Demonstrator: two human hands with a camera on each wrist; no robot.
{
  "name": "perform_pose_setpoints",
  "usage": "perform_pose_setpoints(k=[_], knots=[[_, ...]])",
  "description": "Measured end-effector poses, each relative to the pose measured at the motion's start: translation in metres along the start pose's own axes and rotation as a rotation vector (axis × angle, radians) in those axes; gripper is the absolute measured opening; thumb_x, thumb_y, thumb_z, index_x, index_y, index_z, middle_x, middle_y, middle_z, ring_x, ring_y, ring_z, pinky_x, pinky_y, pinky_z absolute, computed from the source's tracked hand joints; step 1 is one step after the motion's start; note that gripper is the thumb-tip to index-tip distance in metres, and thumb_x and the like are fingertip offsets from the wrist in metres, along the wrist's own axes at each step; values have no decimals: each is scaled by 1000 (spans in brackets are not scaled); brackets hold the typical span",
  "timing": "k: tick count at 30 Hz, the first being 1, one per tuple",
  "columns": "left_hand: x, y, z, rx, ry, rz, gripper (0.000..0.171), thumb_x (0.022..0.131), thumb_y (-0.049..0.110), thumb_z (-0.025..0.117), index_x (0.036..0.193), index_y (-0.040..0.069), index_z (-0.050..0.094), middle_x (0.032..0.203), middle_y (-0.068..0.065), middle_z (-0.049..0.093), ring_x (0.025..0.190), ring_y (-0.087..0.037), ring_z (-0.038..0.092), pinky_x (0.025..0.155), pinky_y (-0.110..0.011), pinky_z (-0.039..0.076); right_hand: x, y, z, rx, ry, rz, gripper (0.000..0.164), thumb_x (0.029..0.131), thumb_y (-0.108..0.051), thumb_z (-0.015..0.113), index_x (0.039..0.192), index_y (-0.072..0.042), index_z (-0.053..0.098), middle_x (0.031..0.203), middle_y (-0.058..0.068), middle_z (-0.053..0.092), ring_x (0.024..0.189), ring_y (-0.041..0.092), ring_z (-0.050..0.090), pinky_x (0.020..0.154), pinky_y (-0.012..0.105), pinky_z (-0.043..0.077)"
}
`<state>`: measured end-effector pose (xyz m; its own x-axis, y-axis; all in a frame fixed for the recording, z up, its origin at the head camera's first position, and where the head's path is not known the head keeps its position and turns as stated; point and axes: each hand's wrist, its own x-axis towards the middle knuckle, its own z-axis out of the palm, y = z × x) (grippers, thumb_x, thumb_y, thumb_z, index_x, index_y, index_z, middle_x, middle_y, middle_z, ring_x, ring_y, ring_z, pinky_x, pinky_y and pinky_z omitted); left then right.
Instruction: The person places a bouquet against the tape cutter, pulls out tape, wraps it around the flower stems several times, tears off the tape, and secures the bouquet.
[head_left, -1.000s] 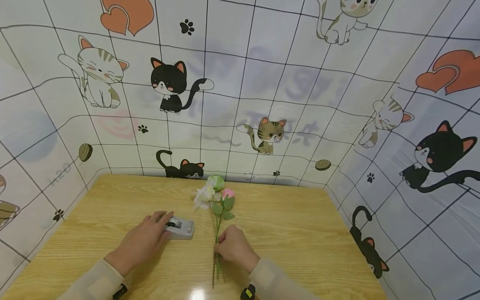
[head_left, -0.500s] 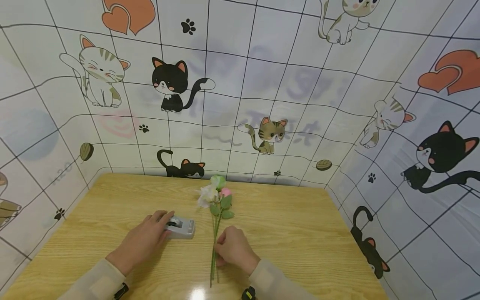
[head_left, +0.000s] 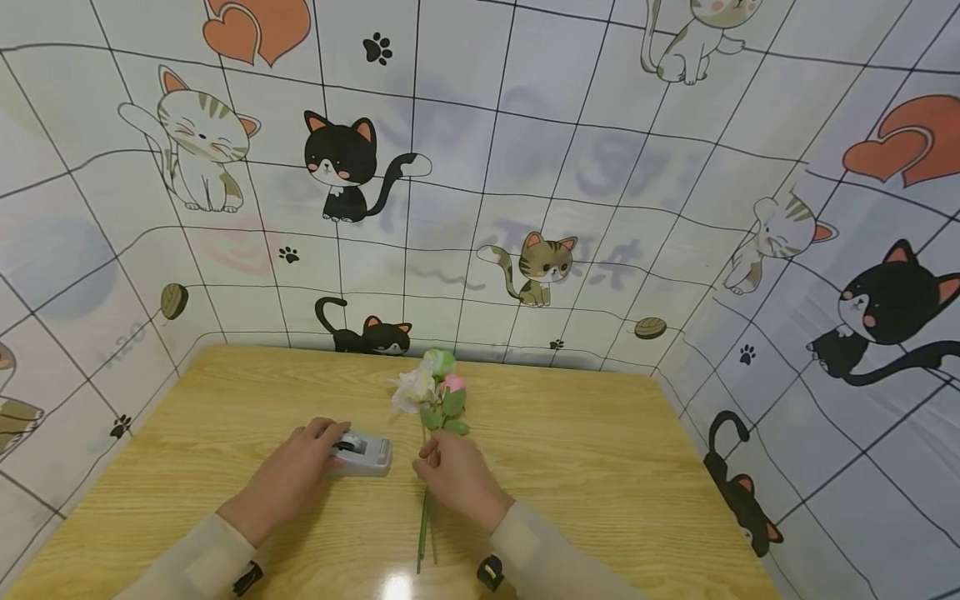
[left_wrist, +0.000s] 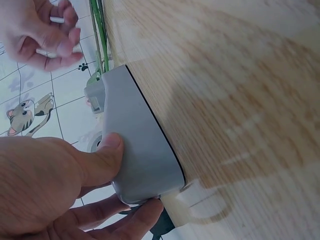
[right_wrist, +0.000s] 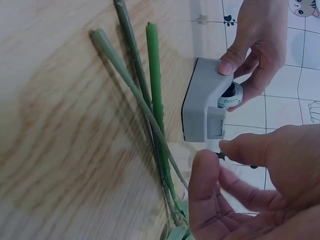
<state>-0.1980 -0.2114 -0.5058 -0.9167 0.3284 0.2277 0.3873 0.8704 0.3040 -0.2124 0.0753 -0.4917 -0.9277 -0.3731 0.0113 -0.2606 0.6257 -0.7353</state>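
My left hand (head_left: 285, 479) holds a grey tape dispenser (head_left: 369, 457) on the table, its thumb on one side and fingers around the other, as the left wrist view shows. A tape roll (right_wrist: 231, 96) sits in the dispenser. To its right lie artificial flowers: a white bloom (head_left: 414, 392), a pale green one (head_left: 439, 362) and a pink one (head_left: 452, 383). My right hand (head_left: 463, 479) is over the upper stems, fingers loosely bent with nothing between them. In the right wrist view the green stems (right_wrist: 154, 70) cross one another beside it.
The wooden table (head_left: 585, 467) backs onto a wall covering (head_left: 450, 150) printed with cats, hearts and a grid. It also rises at both sides.
My right hand has let go of the stems and moved up toward the blooms. The lower stem ends have shifted slightly left. My left hand stays on the tape dispenser.
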Motion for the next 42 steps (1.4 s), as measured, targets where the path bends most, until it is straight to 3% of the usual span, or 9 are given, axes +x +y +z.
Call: perform_pose_setpoints(k=[6,12,17,22,31,42], knots=[[2,0,-1,-5,-10,-23,52,105,10,86,153,-1,69,143,-27,74,117,-41,78,94,-56,71,24,-13,9,-65,-64,-69,26,115,-22,77,136,-7,79,103,6,81,75,3,65,61,22,54],[6,2,0,-19,25,-18,49,101,5,89,146,-2,72,138,-27,76,113,-41,78,91,-56,71,43,-25,17,-169,-105,-144,27,117,-24,75,142,-13,80,116,7,84,88,6,71,68,20,56],[6,5,-1,-13,47,-22,47,98,2,92,141,-2,74,132,-26,77,106,-38,78,88,-53,71,53,-31,22,-230,-121,-192,17,116,-20,76,127,-12,86,107,2,84,83,0,65,69,16,53],[7,6,-2,-2,44,-24,47,96,3,93,138,-3,73,127,-25,78,101,-35,77,85,-50,70,61,-35,23,-225,-135,-176,8,112,-15,80,112,-9,86,100,2,84,76,-3,60,66,14,52],[10,4,2,59,35,-8,50,96,10,94,139,-3,71,126,-24,77,97,-32,77,82,-44,70,71,-34,24,-172,-162,-149,7,110,-8,78,105,-4,81,92,2,78,71,0,56,62,16,49],[12,6,1,22,12,-45,50,96,6,94,139,-5,72,125,-26,76,97,-32,76,81,-45,70,74,-33,7,-68,-180,-97,12,110,-12,81,100,-7,84,90,2,80,68,4,58,61,19,46]])
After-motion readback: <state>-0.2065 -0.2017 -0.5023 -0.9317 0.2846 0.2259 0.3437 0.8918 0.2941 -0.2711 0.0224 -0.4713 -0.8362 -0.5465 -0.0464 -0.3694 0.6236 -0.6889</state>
